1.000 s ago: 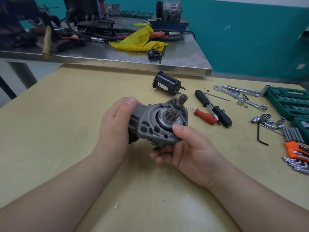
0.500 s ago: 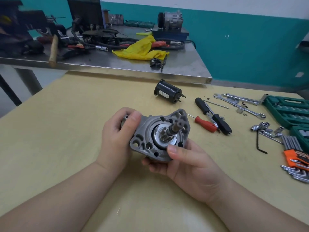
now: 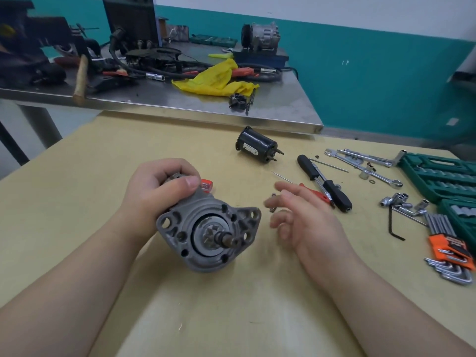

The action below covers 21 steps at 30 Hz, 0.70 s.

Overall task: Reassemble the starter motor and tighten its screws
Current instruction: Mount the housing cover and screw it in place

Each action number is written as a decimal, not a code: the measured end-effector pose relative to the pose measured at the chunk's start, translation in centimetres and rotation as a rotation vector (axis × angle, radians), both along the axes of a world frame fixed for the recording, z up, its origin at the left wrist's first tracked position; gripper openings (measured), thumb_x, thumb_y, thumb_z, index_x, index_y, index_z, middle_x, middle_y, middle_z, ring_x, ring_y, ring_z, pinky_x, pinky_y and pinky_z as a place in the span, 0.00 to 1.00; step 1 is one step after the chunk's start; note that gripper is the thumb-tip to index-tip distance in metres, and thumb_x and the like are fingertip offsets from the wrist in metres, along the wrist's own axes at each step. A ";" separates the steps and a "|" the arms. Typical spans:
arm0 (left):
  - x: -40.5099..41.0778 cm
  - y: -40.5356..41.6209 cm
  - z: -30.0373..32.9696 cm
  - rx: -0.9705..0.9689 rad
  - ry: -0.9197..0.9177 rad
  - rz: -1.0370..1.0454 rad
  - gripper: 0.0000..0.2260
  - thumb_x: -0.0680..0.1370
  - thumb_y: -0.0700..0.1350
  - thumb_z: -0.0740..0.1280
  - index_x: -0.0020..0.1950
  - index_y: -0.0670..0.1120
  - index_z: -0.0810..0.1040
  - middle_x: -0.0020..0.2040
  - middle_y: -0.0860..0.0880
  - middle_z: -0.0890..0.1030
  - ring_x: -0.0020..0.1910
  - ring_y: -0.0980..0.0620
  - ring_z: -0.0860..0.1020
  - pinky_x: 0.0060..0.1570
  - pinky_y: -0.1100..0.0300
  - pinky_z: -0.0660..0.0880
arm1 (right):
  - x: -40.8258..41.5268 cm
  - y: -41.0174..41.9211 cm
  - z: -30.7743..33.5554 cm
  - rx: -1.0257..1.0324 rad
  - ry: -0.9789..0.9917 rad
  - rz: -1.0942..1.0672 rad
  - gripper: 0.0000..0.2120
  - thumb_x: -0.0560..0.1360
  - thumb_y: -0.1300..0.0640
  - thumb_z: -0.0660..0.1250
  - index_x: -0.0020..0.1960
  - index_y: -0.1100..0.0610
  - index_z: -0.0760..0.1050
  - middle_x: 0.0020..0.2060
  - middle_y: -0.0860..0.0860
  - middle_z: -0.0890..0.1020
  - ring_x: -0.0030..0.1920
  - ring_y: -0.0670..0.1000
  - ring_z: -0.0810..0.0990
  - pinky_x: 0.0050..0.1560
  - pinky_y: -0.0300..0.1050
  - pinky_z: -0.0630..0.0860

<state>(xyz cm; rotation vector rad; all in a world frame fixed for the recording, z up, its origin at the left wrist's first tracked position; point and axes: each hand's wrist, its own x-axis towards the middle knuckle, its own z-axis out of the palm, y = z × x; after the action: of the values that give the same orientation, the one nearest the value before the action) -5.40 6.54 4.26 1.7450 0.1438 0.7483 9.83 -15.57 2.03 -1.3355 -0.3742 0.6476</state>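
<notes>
Gripping the starter motor (image 3: 208,235) from behind, the left hand (image 3: 157,194) holds it while the right hand (image 3: 304,217), fingers loosely spread, hovers just right of it.

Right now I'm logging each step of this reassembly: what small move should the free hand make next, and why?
Probably lower the right hand onto the small screw on the table just past its fingertips. That hand is open and empty, while the left hand alone grips the starter housing, whose flange holes look unfilled.

Yellow rag (image 3: 219,79) on steel bench (image 3: 283,109), hammer (image 3: 80,78), compressor (image 3: 260,34)
</notes>
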 end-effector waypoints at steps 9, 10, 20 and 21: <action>0.2 -0.8 -0.6 0.107 0.100 -0.048 0.19 0.66 0.57 0.71 0.40 0.40 0.84 0.33 0.51 0.81 0.33 0.56 0.78 0.35 0.65 0.73 | 3.9 0.7 -1.8 -0.739 -0.843 -0.088 0.11 0.82 0.53 0.68 0.59 0.39 0.82 0.49 0.40 0.79 0.55 0.45 0.77 0.52 0.46 0.72; 0.3 -1.0 -0.7 0.125 0.115 -0.048 0.18 0.66 0.57 0.71 0.40 0.42 0.84 0.34 0.53 0.81 0.34 0.56 0.78 0.36 0.65 0.73 | 4.1 0.8 -2.0 -0.795 -0.875 -0.045 0.13 0.82 0.53 0.66 0.62 0.40 0.82 0.52 0.41 0.77 0.57 0.47 0.76 0.53 0.46 0.72; 0.9 -2.7 -1.2 0.201 0.139 -0.106 0.14 0.70 0.58 0.71 0.38 0.47 0.82 0.34 0.55 0.79 0.38 0.49 0.78 0.40 0.58 0.71 | 4.6 0.9 -1.8 -0.976 -0.966 0.006 0.04 0.83 0.49 0.69 0.52 0.46 0.83 0.51 0.45 0.75 0.59 0.54 0.74 0.58 0.51 0.75; 0.9 -2.9 -1.2 0.230 0.141 -0.101 0.14 0.70 0.58 0.71 0.39 0.47 0.82 0.34 0.55 0.79 0.38 0.49 0.77 0.40 0.58 0.71 | 4.5 0.8 -1.7 -0.999 -0.983 0.015 0.04 0.83 0.49 0.68 0.52 0.46 0.82 0.52 0.46 0.75 0.59 0.54 0.74 0.59 0.52 0.75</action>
<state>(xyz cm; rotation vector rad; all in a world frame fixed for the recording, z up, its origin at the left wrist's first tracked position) -4.48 3.62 3.05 2.0088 0.0663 0.5861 14.37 -14.73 0.37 -2.5920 -0.9116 0.0942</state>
